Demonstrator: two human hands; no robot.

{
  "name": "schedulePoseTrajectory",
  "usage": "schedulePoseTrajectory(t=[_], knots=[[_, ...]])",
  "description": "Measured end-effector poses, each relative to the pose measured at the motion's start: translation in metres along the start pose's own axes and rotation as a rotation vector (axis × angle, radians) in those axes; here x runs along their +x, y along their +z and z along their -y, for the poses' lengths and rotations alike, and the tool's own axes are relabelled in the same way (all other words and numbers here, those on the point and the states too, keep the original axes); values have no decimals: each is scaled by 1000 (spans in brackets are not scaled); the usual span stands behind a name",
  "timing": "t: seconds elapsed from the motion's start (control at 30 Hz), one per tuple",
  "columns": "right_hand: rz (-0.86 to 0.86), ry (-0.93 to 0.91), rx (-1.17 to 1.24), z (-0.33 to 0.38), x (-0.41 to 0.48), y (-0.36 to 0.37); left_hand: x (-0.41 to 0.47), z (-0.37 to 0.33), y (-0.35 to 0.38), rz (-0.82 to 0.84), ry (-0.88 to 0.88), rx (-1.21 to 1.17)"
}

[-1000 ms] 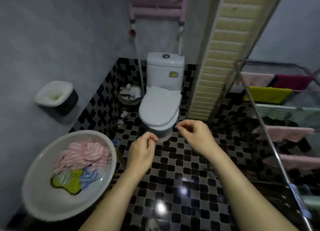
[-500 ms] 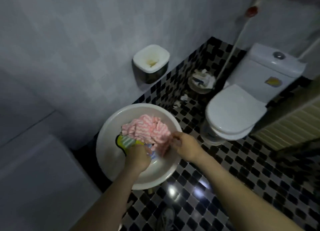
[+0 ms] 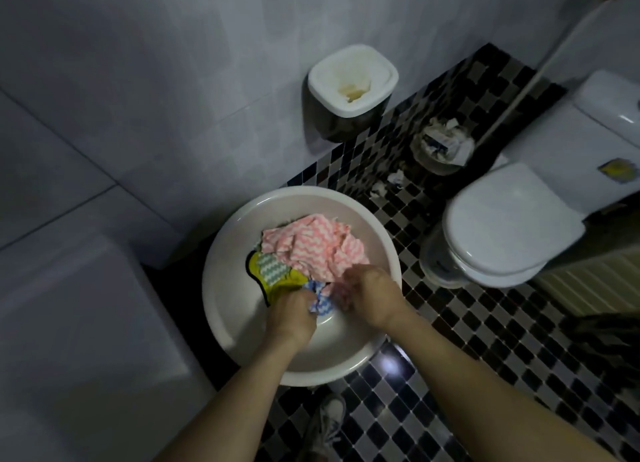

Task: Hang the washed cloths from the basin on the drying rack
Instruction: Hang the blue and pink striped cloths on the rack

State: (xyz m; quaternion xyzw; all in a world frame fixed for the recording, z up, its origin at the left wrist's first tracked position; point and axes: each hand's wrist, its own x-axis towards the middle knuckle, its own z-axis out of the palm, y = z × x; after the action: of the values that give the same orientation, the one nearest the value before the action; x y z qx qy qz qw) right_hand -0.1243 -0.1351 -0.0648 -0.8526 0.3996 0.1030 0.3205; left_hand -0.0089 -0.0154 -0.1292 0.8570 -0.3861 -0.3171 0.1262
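While the left hand (image 3: 294, 314) curls its fingers round the blue cloth (image 3: 321, 302) at the near side of the basin (image 3: 221, 288) on the floor, and the right hand (image 3: 372, 293) is too blurred to judge its fingers, that cloth is best drawn clear of the pink cloth (image 3: 311, 243) before lifting.

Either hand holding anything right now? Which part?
Left hand grips the blue-striped cloth at its near edge, in the basin. Right hand is blurred at the near edge of the pink cloth; hold unclear.
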Motion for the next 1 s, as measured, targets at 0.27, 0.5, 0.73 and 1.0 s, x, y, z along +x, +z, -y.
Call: schedulePoseTrajectory(t=[0.27,0.5,0.73,1.0], knots=[[-55,365,904,-10,-4,-16,5,-6,8,219,-95,218],[-73,389,1066,-3,-12,-25,-8,-25,-10,-37,-182,-89],[32,389,1369,26,-20,-47,-21,-37,-72,-243,-180,-897],[98,410,1947,36,-36,-76,-33,-69,-129,-26,28,-1383]])
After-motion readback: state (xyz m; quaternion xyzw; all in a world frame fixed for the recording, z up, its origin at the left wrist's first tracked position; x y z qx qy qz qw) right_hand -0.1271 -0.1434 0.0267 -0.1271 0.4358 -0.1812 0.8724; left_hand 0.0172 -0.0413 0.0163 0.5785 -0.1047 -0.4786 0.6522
